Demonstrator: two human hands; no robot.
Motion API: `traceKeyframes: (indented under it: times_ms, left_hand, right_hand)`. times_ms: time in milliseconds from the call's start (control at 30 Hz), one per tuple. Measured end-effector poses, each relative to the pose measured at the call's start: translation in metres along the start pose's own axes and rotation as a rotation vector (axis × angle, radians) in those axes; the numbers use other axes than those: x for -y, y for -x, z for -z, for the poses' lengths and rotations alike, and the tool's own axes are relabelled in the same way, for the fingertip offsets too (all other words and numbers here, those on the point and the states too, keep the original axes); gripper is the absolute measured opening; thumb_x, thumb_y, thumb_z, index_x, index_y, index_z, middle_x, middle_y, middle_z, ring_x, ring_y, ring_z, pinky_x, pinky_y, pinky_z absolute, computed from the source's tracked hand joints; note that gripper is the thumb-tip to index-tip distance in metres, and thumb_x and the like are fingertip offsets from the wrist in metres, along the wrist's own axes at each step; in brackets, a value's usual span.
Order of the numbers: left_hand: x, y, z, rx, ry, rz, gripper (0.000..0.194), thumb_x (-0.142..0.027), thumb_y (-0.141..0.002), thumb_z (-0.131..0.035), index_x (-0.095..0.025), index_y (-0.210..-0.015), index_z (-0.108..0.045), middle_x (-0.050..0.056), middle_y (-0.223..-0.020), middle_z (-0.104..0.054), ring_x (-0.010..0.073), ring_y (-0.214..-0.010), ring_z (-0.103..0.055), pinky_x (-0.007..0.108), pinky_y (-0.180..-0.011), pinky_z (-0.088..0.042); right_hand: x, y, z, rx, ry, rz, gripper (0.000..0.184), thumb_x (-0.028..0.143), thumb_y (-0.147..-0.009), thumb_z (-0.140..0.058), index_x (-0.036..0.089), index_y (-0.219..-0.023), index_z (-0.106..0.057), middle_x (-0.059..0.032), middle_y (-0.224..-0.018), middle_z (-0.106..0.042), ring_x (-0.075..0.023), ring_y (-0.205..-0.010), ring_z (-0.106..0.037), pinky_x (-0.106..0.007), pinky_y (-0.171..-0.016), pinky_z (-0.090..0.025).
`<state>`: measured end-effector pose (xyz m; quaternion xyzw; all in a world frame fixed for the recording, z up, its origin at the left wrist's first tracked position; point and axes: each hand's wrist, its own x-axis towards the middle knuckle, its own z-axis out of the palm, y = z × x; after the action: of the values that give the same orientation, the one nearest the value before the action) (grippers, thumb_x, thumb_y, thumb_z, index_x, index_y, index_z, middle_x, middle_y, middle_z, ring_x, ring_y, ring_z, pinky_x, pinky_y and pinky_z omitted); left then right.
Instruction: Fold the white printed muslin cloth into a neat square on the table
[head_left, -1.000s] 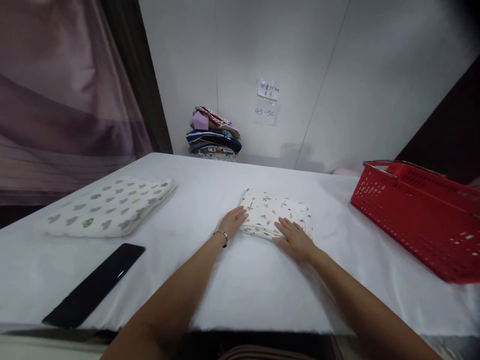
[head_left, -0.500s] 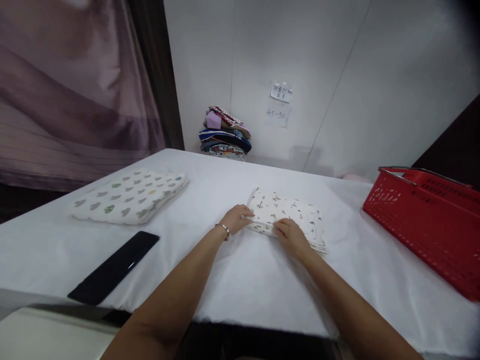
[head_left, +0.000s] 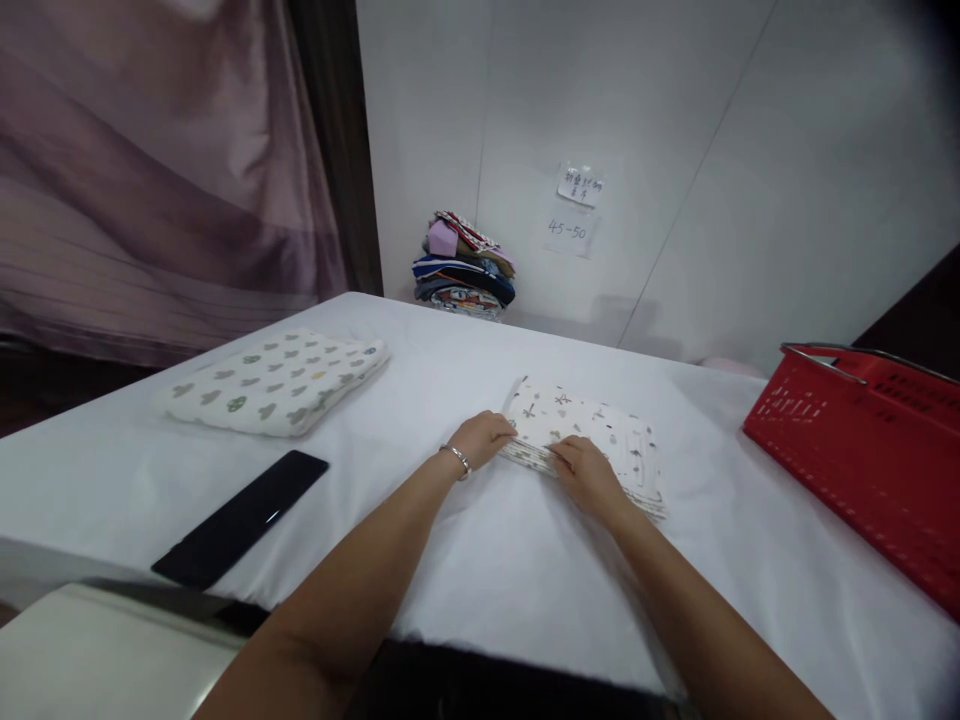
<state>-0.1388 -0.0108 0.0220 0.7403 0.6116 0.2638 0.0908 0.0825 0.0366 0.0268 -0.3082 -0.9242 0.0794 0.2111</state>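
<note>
A white folded cloth (head_left: 592,418) with small green, brown and grey prints lies on the table, its layers showing along the near edge. My left hand (head_left: 482,438), with a silver bracelet at the wrist, pinches the cloth at its near left corner. Thumb and fingers of my right hand (head_left: 585,473) close on the same near edge, around its middle. The right hand covers part of that edge.
A second folded cloth (head_left: 281,385) with grey cloud-like prints lies to the left on the white-covered table (head_left: 487,570). Nearer is a flat black slab (head_left: 244,520). A red basket (head_left: 862,440) stands right. Behind the table is a stack of folded fabrics (head_left: 465,270).
The whole view has shifted slightly, so things appear further right. My left hand has moved a little along the corner of the cloth; both hands stay on its near edge.
</note>
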Motion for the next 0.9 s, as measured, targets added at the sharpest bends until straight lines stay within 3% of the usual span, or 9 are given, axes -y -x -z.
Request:
traceKeyframes:
  times_ms: [267,433,600,900]
  left_hand:
    - [-0.005,0.003,0.004,0.011,0.017,0.092,0.026,-0.019,-0.076,-0.05,-0.025,-0.096,-0.064,-0.001,-0.102,-0.064,0.0176,-0.1,-0.053,0.03,-0.089,-0.041]
    - [-0.009,0.003,0.005,0.024,-0.024,0.048,0.024,-0.017,-0.072,-0.052,-0.025,-0.093,-0.062,-0.001,-0.102,-0.061,0.0176,-0.1,-0.051,0.029,-0.087,-0.041]
    - [-0.007,0.003,0.002,0.023,-0.078,0.023,0.018,-0.02,-0.077,-0.049,-0.023,-0.088,-0.062,0.001,-0.097,-0.06,0.0173,-0.095,-0.052,0.028,-0.083,-0.042]
    - [-0.008,0.003,0.006,0.101,-0.142,0.014,0.021,-0.022,-0.079,-0.048,-0.026,-0.094,-0.063,0.001,-0.103,-0.059,0.0176,-0.098,-0.051,0.029,-0.084,-0.041]
  right_hand:
    - [-0.003,-0.003,-0.012,-0.031,-0.042,-0.026,0.031,0.032,-0.09,-0.035,0.022,-0.09,-0.064,-0.005,-0.087,-0.059,-0.0179,-0.087,-0.051,-0.029,-0.075,-0.04]
    - [-0.006,-0.002,-0.018,-0.075,-0.026,-0.016,0.032,0.032,-0.09,-0.033,0.02,-0.088,-0.062,-0.0068,-0.086,-0.059,-0.0194,-0.084,-0.051,-0.031,-0.073,-0.039]
    - [-0.006,-0.002,-0.019,-0.099,-0.031,-0.01,0.03,0.03,-0.091,-0.032,0.02,-0.084,-0.06,-0.0064,-0.083,-0.058,-0.0193,-0.083,-0.051,-0.031,-0.073,-0.039]
    - [-0.007,-0.002,-0.02,-0.088,-0.043,-0.017,0.029,0.03,-0.091,-0.032,0.021,-0.082,-0.058,-0.0056,-0.082,-0.057,-0.0187,-0.081,-0.051,-0.03,-0.072,-0.038]
